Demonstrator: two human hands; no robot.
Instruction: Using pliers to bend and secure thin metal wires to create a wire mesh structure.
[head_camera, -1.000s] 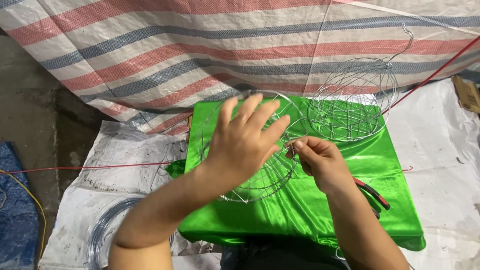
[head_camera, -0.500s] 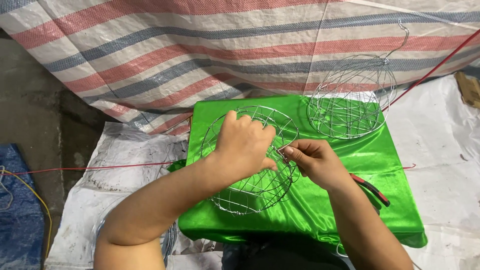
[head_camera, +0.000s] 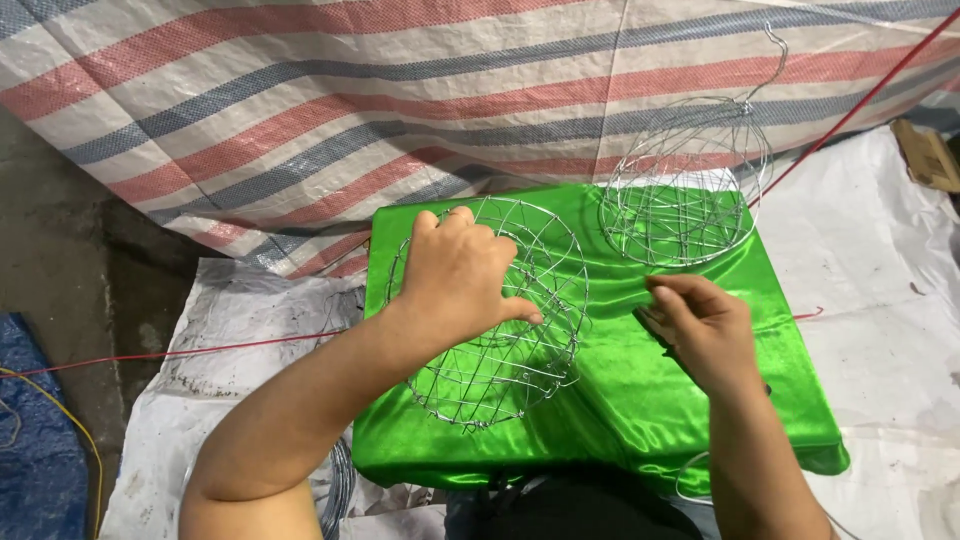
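Striped tarp (head_camera: 300, 100) in red, grey and white hangs as backdrop and drapes to the floor. White plastic sheeting (head_camera: 880, 260) covers the ground left and right of the work area.

Surface (head_camera: 690, 400): low, covered in shiny green satin cloth, creased, edges hanging over.

Wire frame (head_camera: 520, 350): round, drum-like cage of thin silver wire, hoops joined by cross wires into an open grid. It lies on the left half of the green surface, tilted toward the near edge, its lower rim close to the cloth's front fold. Wire looks bare and bright; green cloth visible through every cell.

Second wire frame (head_camera: 685, 185): same build, more ball-shaped, stands at the far right corner of the surface, with a hooked wire sticking up from its top. Well apart from the first.

Left hand (head_camera: 460, 275): palm down on top of the near frame, fingers spread over the hoops, thumb hooked on a wire at the right side. Grip pressed onto the frame, not fisted.

Right hand (head_camera: 700, 325): just right of the frame, not touching it, fingers pinched together on something small and dark; cannot tell what.

Thin red cord (head_camera: 200, 352) runs across the sheeting on the left. Wire coil (head_camera: 338, 490) lies by the left forearm, partly hidden.
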